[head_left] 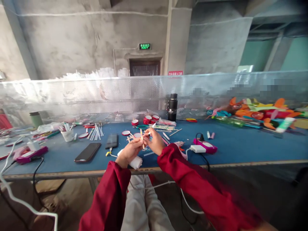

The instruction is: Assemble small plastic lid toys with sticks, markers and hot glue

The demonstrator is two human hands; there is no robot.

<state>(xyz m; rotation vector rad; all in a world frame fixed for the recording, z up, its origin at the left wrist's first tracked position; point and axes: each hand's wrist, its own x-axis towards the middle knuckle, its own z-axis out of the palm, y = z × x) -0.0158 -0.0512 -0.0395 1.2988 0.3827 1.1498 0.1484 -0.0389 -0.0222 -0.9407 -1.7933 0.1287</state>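
Note:
Both my hands meet above the blue table (231, 144), near its front edge. My left hand (132, 148) is closed, pinching a flat, pale wooden stick (141, 134) upright. Right beside it my right hand (155, 140) is also closed, its fingertips at the stick. A small white pen-like tube (153, 125) with a dark end pokes out of its fingers; its exact kind is hard to make out. Below my hands lie several thin sticks and a white roll-like bundle (136, 162). Small red-rimmed round lids (125, 132) rest just beyond.
A dark phone (87, 152) and a power bank (112, 141) with a cable lie to the left. A white cup (67, 134) holds pens. Purple power strips (209, 147) flank my hands. A black bottle (172, 107) stands behind, and colourful pieces (264, 112) pile up at right.

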